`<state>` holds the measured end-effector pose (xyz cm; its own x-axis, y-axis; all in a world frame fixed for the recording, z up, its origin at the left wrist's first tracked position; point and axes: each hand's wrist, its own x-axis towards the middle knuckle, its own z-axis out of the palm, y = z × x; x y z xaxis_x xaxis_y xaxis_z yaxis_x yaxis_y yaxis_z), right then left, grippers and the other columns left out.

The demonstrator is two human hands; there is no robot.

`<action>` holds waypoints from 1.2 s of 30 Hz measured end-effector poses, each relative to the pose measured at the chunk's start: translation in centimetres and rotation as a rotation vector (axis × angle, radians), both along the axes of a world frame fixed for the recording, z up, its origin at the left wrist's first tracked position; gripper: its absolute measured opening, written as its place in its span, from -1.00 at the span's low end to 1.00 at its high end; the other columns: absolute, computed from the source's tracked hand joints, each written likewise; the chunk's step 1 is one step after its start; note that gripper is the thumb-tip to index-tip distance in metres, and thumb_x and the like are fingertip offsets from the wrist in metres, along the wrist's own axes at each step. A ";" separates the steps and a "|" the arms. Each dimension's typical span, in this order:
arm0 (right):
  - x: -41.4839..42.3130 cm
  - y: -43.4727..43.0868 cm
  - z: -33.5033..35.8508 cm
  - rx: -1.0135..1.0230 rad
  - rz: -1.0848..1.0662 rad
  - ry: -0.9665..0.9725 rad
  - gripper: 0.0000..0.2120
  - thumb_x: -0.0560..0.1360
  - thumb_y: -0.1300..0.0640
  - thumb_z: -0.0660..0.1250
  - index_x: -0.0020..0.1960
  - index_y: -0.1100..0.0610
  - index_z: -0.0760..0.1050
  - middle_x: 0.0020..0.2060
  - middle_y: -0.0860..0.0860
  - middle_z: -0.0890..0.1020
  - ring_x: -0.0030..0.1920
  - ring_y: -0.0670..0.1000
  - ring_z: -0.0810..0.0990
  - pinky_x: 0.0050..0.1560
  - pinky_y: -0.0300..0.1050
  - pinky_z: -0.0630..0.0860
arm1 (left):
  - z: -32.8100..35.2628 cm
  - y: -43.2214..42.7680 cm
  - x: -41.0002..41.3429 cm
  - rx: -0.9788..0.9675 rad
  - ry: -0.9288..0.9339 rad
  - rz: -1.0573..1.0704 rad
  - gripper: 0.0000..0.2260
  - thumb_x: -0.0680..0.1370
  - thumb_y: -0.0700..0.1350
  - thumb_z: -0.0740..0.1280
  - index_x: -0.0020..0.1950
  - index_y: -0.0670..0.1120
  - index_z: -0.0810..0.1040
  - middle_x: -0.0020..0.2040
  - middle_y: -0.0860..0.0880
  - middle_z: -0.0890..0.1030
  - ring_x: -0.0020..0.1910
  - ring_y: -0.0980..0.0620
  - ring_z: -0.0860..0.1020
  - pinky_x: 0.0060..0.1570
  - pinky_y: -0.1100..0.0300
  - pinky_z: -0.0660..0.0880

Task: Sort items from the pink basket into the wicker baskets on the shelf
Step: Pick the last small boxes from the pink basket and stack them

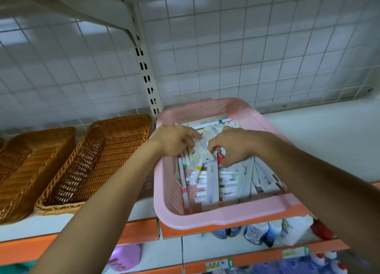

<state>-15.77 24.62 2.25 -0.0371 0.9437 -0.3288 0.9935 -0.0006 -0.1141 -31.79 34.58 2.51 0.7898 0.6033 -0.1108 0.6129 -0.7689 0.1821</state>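
- White wire grid [226, 47] in square cells backs the shelf [329, 133], with a slotted metal upright [147, 76] running down it to just behind the pink basket's far left corner.
- The shelf is smooth and white, and a flat orange strip [139, 230] runs along its front edge.
- The pink basket [205, 220] sits at the front of the shelf, right of centre. It is rectangular moulded plastic with a thick rounded rim and walls pierced by fine rows of holes.
- Inside it lie many slim white markers [213, 183], long and tube-shaped with coloured bands in green, yellow, pink and red. Some are in clear wrappers, and they are heaped at mixed angles.
- Both hands reach into the basket's middle and sit close together.
- The left hand [174, 140] has its fingers curled down and grips a white packet [202, 153] on top of the heap.
- The right hand [232, 144] is also curled, and its fingertips pinch the same packet from the other side.
- Two wicker baskets stand to the left on the same shelf. They are rectangular, of tightly woven golden-brown cane with braided rims.
- The nearer wicker basket [98, 160] is just beside the pink one, and the second wicker basket [30, 166] stands just left of that.
- Plastic bottles [267, 232] show blurred on the lower shelf.
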 end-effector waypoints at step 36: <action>2.0 0.2 4.0 0.015 -0.327 0.207 -0.84 0.48 0.28 0.13 -0.01 0.20 0.45 -0.20 0.13 0.49 -0.29 0.09 0.46 -0.31 -0.13 0.43 | -0.4 -4.3 3.6 -0.120 0.163 -0.286 -0.49 0.56 0.06 0.28 0.49 0.07 0.24 0.48 0.08 0.26 0.41 0.08 0.28 0.24 0.35 0.17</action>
<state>-13.73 24.87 6.21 0.2025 0.9213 -0.3320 0.8969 -0.3106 -0.3147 -28.19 30.31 2.07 0.8909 0.3353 -0.3063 0.4044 -0.8927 0.1990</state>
